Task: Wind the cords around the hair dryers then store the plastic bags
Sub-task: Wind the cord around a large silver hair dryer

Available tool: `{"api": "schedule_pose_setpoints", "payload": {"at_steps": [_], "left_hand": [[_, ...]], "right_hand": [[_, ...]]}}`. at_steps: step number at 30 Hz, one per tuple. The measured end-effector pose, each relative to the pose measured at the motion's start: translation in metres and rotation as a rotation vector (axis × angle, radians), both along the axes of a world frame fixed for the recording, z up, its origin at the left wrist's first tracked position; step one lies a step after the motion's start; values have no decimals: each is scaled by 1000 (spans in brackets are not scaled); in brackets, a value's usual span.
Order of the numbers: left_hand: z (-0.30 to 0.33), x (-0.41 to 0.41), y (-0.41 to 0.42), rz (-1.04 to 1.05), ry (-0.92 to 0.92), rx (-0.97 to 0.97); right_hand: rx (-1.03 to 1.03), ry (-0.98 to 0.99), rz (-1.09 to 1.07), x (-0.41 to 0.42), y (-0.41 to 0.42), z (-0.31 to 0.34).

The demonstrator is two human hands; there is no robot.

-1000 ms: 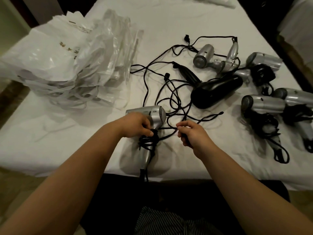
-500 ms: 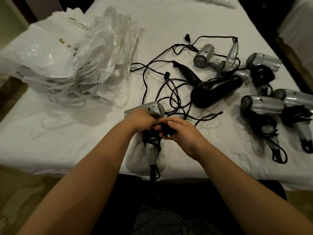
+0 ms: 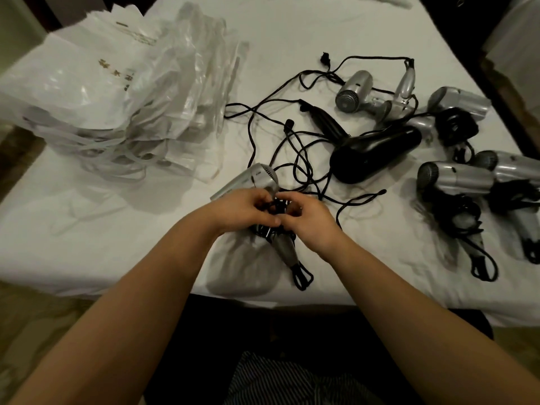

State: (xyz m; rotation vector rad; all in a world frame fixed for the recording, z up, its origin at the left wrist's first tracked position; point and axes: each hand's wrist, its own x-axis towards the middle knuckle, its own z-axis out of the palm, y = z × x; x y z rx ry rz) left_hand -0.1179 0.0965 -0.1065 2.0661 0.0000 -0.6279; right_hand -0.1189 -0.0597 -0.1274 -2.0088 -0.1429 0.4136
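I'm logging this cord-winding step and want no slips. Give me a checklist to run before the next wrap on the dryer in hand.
1. Left hand holds dryer: ok.
2. Right hand grips cord: ok.
3. Coils sit on the handle: ok.
4. Loose cord free of the tangle: cannot tell.
5. Plug end located: cannot tell.
6. Bags clear of the work: ok.

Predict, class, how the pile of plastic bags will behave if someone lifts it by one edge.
The plastic bags look thin, creased and glossy, so the pile would likely sag and flop. The sheets lie fanned and loosely stacked, so they may slide apart. Their loose handles could probably snag on each other.
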Motion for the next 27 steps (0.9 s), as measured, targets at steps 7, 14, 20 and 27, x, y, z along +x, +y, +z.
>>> {"api": "schedule_pose_setpoints", "payload": {"at_steps": [7,14,20,27], "left_hand": [[-7,-6,5,-165,-266,251],[-18,-6,3,-159,-456,374],[-27,-13,-4,-38,-512,388],[-32,-14,0,23,-495,464]], "right_hand": [[-371,-228,203,14,3,-5],[-347,-251,77,14,4,-17],[-409,-315,271,17,3,-4],[-476,-277,342,21,7,3]]}}
